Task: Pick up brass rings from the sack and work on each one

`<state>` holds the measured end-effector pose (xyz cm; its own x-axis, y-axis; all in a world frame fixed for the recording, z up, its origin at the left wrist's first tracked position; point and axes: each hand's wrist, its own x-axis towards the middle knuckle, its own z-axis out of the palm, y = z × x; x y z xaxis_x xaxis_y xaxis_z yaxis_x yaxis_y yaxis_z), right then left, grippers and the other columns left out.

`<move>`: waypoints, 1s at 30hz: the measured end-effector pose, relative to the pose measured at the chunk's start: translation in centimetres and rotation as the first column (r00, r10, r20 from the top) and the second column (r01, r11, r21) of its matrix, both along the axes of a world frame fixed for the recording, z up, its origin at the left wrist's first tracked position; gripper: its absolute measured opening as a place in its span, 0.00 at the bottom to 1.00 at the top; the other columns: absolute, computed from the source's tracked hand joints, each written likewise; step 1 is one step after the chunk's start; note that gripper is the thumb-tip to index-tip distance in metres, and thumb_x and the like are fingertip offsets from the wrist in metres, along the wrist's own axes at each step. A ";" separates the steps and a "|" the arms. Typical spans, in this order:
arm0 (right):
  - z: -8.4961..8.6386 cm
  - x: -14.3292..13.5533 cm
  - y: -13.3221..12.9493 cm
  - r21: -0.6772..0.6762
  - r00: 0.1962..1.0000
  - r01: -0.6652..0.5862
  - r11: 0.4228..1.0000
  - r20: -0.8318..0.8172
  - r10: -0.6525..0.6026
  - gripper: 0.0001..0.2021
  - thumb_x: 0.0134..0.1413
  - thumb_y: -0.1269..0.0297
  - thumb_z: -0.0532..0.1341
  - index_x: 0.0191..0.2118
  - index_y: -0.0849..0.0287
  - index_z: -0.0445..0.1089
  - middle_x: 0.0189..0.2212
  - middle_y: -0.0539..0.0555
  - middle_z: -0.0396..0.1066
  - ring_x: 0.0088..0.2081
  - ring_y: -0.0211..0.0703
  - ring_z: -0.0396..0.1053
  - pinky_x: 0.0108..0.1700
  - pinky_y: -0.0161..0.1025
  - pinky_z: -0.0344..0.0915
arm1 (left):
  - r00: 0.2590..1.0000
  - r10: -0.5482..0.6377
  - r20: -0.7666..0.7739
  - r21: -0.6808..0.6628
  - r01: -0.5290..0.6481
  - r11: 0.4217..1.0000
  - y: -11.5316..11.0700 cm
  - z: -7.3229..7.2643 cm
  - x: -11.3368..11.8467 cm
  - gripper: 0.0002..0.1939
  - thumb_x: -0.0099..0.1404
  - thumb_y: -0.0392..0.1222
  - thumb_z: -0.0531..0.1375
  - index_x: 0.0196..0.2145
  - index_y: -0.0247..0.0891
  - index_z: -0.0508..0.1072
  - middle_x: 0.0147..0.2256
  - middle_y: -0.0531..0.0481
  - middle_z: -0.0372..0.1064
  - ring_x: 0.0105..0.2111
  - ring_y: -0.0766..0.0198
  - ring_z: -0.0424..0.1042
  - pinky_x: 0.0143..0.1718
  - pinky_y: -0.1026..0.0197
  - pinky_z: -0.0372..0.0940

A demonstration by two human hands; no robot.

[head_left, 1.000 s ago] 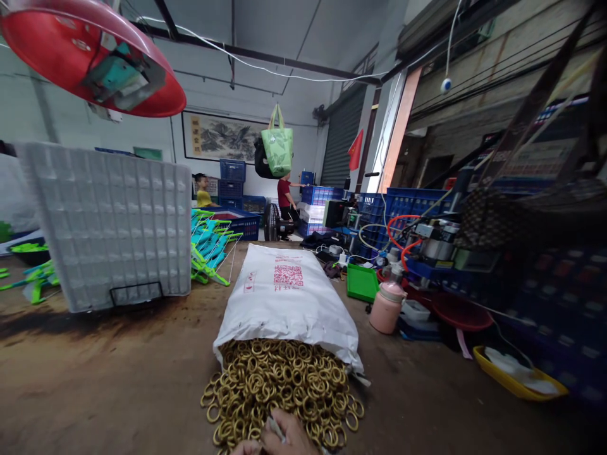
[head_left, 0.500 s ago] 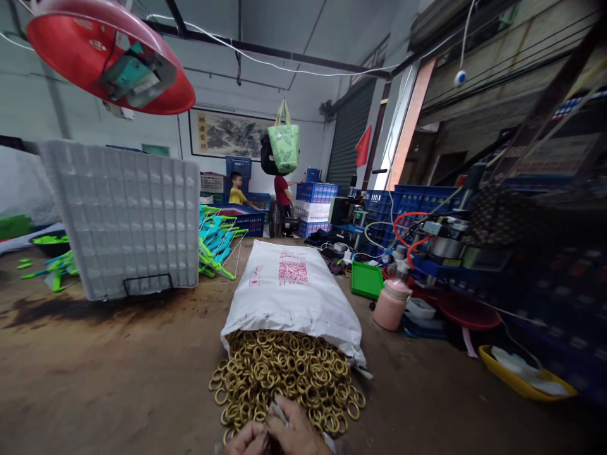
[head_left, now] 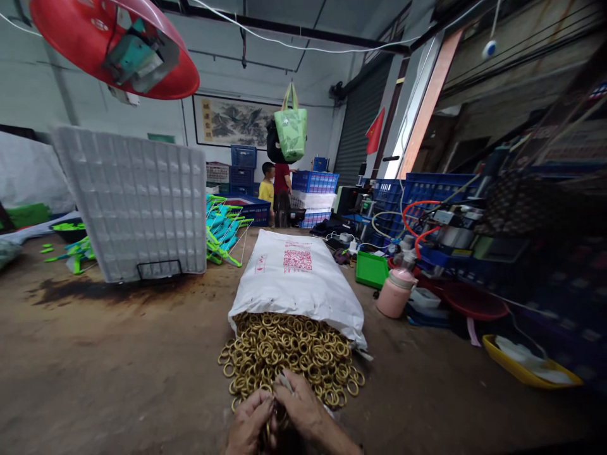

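A white printed sack point(head_left: 296, 278) lies on its side, and a heap of brass-coloured rings point(head_left: 289, 354) spills from its mouth. At the near edge of the heap my two hands meet, fingers curled. My left hand point(head_left: 250, 422) pinches a brass-coloured ring, partly hidden in the shadow between the hands. My right hand point(head_left: 306, 407) is closed with a thin, pale grey piece point(head_left: 285, 382) poking up from between thumb and fingers; its kind is not clear. The fingertips of both hands touch or nearly touch.
A translucent ribbed plastic panel point(head_left: 137, 205) stands at left beside blue and green plastic pieces point(head_left: 225, 230). On the right are a green tray point(head_left: 371, 270), a pink jar point(head_left: 395, 294) and a yellow tray point(head_left: 526, 373). A red lamp point(head_left: 118, 47) hangs overhead. Two people stand far back.
The view has tilted down and shifted slightly left, showing more of both forearms. My hands stay together at the heap. In the back, the person in yellow has moved right, closer to the other person.
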<state>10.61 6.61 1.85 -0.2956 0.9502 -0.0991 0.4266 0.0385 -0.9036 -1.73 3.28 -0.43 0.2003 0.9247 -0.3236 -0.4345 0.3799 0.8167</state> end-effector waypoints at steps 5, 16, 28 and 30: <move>0.1 0.3 0.2 0.011 0.999 -0.007 1.000 -0.045 0.008 0.07 0.49 0.64 0.49 0.23 0.58 0.55 0.20 0.44 0.51 0.25 0.33 0.51 0.29 0.33 0.50 | 0.995 0.003 -0.104 0.025 -0.001 1.000 -0.6 2.1 0.2 0.21 0.47 0.58 0.62 0.22 0.36 0.62 0.15 0.58 0.58 0.13 0.75 0.54 0.13 0.71 0.43; 1.3 1.2 -0.5 0.045 0.995 -0.040 0.998 -0.091 0.044 0.10 0.52 0.60 0.49 0.25 0.59 0.59 0.21 0.44 0.55 0.24 0.33 0.53 0.29 0.33 0.52 | 0.994 -0.027 -0.104 0.079 0.036 0.996 -1.3 3.0 0.2 0.17 0.54 0.53 0.59 0.26 0.36 0.62 0.19 0.57 0.61 0.14 0.75 0.58 0.12 0.73 0.47; 0.1 2.7 -2.1 0.366 0.912 -0.245 0.898 0.402 0.085 0.07 0.45 0.76 0.49 0.28 0.58 0.60 0.23 0.49 0.62 0.24 0.36 0.56 0.28 0.34 0.47 | 0.987 0.041 -0.158 0.135 -0.020 0.991 -1.3 3.0 0.8 0.16 0.55 0.52 0.58 0.26 0.35 0.63 0.18 0.57 0.61 0.14 0.75 0.57 0.14 0.71 0.49; 0.1 2.7 -2.2 0.378 0.892 -0.274 0.884 0.444 0.086 0.09 0.44 0.77 0.49 0.29 0.58 0.60 0.23 0.49 0.63 0.25 0.36 0.57 0.29 0.34 0.47 | 0.982 0.049 -0.181 0.135 -0.025 0.991 -1.4 3.0 0.9 0.15 0.55 0.52 0.58 0.25 0.36 0.62 0.18 0.58 0.61 0.14 0.75 0.56 0.14 0.71 0.49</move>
<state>13.30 4.36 1.94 -0.4880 0.8603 0.1477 0.6956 0.4855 -0.5295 -0.86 1.85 2.61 0.1134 0.9673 -0.2267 -0.2841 0.2503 0.9255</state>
